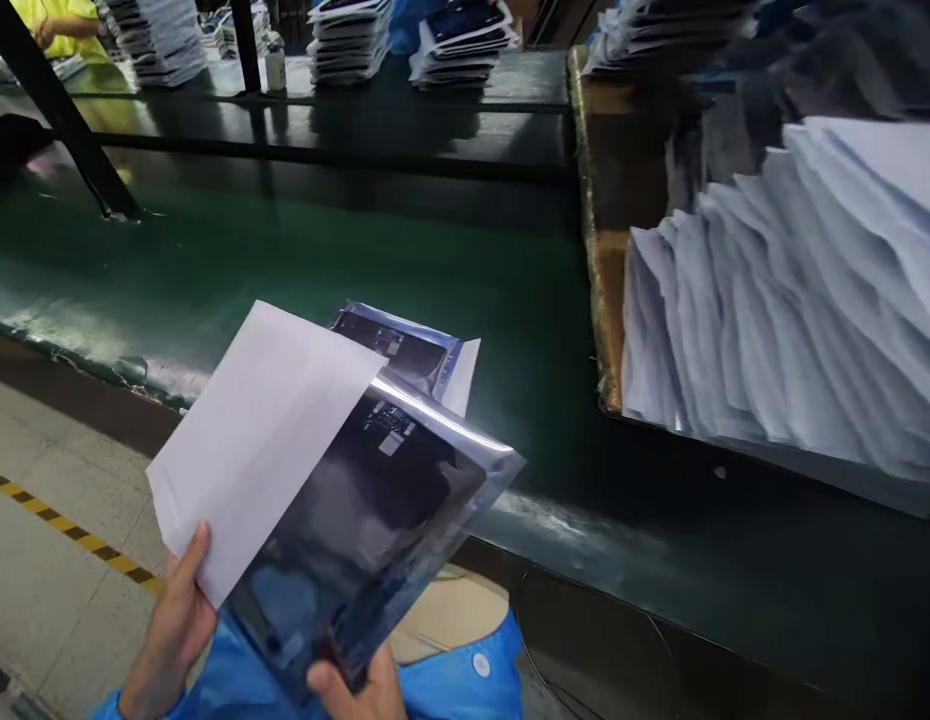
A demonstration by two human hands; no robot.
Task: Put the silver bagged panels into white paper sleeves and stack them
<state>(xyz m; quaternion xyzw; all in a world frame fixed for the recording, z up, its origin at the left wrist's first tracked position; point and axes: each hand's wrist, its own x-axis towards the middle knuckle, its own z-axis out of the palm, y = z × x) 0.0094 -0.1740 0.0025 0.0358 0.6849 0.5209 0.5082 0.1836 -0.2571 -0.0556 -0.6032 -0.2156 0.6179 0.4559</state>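
Observation:
My left hand (176,610) is closed on the lower left corner of a flat white sleeve (270,420), its thumb on top. My right hand (360,690) pinches the bottom edge of a shiny clear bag (375,490) with a dark flat panel inside, marked with small pale patterns. The white sleeve overlaps the left part of the bag; whether the bag sits inside it or beneath it I cannot tell. Just beyond them, on the green bench, lies another bagged dark panel (394,345) with a white piece (461,380) showing under its right side.
An open carton (589,250) at the right holds many upright white sleeves (765,300). Stacks (350,40) of bagged panels stand along the back shelf beside a small white bottle (276,65). A dark post (67,120) rises at the left. A person in yellow (67,30) is at the far left.

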